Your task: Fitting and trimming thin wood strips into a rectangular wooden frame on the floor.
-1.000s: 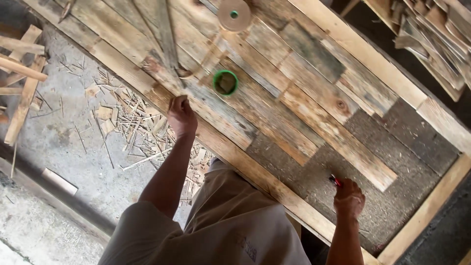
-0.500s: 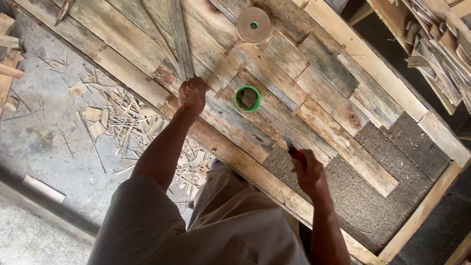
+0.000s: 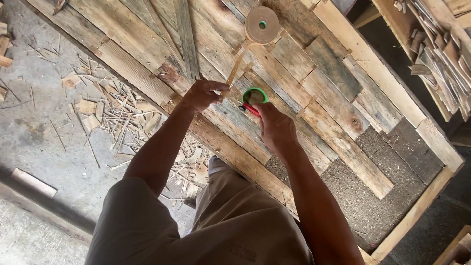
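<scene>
Hands over the plank panel: we see the left hand pinching the tape strip from the far tape roll, the right hand gripping a red tool beside the green ring.

Wood scraps and splinters litter the concrete floor beside stacked slats.

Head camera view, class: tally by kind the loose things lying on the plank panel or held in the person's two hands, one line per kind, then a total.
Roll of brown tape: 1
Green ring-shaped roll: 1
Red-handled tool, in the right hand: 1
Loose narrow grey wood strip: 1
Strip of tape pulled from the roll, pinched by the left hand: 1
Total: 5
</scene>
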